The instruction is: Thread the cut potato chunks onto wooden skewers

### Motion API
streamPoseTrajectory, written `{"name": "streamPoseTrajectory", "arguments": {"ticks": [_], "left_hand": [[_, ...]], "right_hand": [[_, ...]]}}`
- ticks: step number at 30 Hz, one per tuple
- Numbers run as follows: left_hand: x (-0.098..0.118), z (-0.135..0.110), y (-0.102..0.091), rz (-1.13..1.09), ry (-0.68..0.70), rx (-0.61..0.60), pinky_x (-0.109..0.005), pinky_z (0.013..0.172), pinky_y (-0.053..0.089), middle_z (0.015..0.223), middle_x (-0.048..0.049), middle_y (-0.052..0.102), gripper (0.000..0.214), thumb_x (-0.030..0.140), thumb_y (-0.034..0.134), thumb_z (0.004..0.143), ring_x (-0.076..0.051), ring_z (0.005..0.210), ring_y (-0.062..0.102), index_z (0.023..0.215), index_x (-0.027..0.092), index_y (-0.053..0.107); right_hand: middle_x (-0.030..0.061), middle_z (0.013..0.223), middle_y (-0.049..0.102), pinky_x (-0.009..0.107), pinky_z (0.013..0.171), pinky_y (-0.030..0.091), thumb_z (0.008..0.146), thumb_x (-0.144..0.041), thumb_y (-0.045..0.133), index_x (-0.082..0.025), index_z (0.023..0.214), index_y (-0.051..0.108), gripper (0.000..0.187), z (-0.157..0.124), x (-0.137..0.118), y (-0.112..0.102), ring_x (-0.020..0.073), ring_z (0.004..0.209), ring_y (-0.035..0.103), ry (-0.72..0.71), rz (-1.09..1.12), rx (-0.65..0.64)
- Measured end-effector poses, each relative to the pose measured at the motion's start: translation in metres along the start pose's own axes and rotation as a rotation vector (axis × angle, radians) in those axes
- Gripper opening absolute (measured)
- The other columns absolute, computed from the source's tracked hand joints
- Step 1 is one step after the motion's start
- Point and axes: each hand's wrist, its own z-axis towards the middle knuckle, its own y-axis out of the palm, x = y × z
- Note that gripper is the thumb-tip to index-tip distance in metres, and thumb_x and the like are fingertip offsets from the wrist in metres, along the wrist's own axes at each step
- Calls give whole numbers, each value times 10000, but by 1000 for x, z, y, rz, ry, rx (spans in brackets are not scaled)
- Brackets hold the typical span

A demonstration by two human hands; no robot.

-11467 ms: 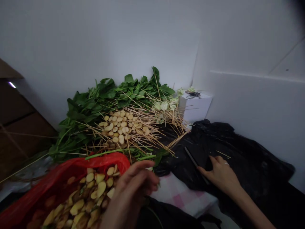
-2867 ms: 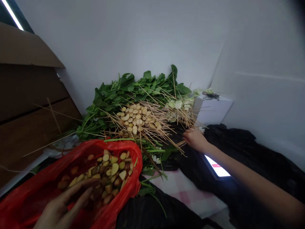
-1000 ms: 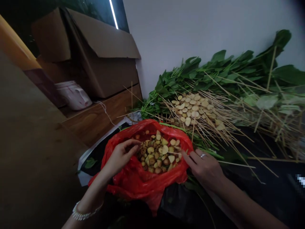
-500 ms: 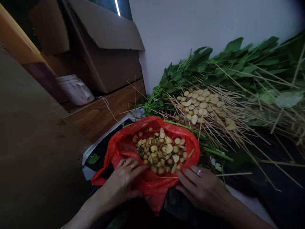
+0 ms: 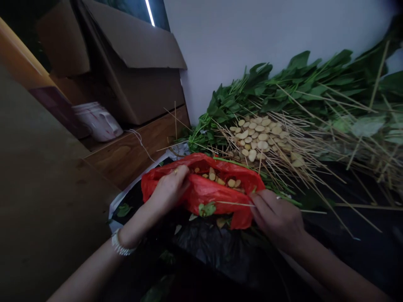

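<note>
A red plastic bag [image 5: 208, 191] full of cut potato pieces [image 5: 220, 180] lies in front of me on black plastic sheeting [image 5: 217, 251]. My left hand [image 5: 170, 188] grips the bag's left rim, fingers curled over the edge. My right hand [image 5: 277, 218], with a ring on it, pinches the bag's right rim, and a thin bamboo skewer [image 5: 234, 204] runs from its fingers to the left across the bag. The bag's front wall is lifted and hides most of the pieces.
Behind the bag lie a heap of skewered potato slices [image 5: 261, 136] on bamboo sticks [image 5: 315, 167] and a pile of leafy greens [image 5: 283, 88] against the white wall. At the left stand a cardboard box [image 5: 141, 67], a white container [image 5: 97, 121] and wooden boards [image 5: 132, 147].
Both hands have moved from the bag's near edge up to its rim and have pulled the front wall up and back, so the opening has narrowed over the potato pieces.
</note>
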Motion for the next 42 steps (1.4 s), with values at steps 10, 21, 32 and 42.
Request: {"name": "streamPoseTrajectory", "arguments": {"ticks": [10,21,32,42], "left_hand": [[10,-51,-49,-486,94,-719,-227,729,473,889,0,721,169,290,550,886,-160,814,651,889,264,717],[13,-13,-6,-543,10,-463,-282,829,474,976,-48,715,197,283,564,878,-181,891,641,961,196,720],[16,-4,10,-383,34,-323,-310,772,473,918,-65,683,181,247,653,782,-208,843,626,948,189,695],[74,50,44,-2071,-561,-347,-243,789,537,967,-108,722,224,193,610,870,-156,860,695,1084,139,650]], "right_hand": [[-26,694,683,256,477,346,784,-105,582,-228,721,616,143,-11,-4,-16,131,560,630,-45,539,-623],[-1,806,722,218,640,450,943,-416,505,-218,982,694,277,14,-3,-32,141,696,650,317,932,-776],[107,929,742,293,610,551,896,-117,385,-144,1284,530,416,-22,-17,10,211,685,715,197,310,-600],[125,971,700,321,777,562,961,-166,308,-115,1182,568,345,-10,3,1,205,869,696,373,457,-118]]}}
